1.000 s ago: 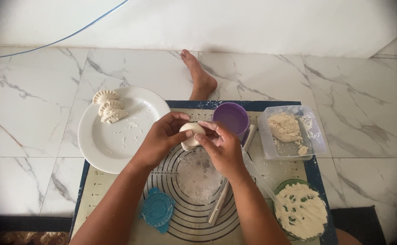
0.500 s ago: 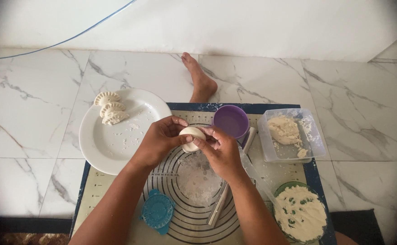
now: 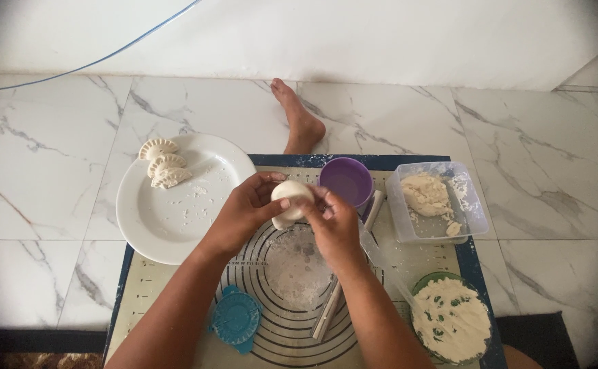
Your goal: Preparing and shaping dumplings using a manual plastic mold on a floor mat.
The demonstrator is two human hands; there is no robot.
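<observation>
- Dough piece (image 3: 292,196): pale, rounded, smooth; held above the baking mat (image 3: 176,301), its lower edge hidden by fingers.
- Left hand (image 3: 244,212) and right hand (image 3: 333,222): fingertips pinching the dough from both sides.
- White plate (image 3: 169,219), left of mat: three crimped dumplings (image 3: 163,162).
- Clear tub (image 3: 473,205), on the mat's right part: dough lump.
- Green bowl (image 3: 442,279): white filling, partly cut off.

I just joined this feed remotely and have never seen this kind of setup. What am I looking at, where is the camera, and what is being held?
There is no machine here: the one camera sits on a person's head, looking down at their two bare hands. The left hand and right hand together hold a folded piece of white dough over a baking mat on the marble floor. On the mat lie a white plate with three shaped dumplings, a purple cup, a clear tub of dough, a green bowl of filling, a blue dumpling mould and a rolling pin. The person's bare foot shows above.
</observation>
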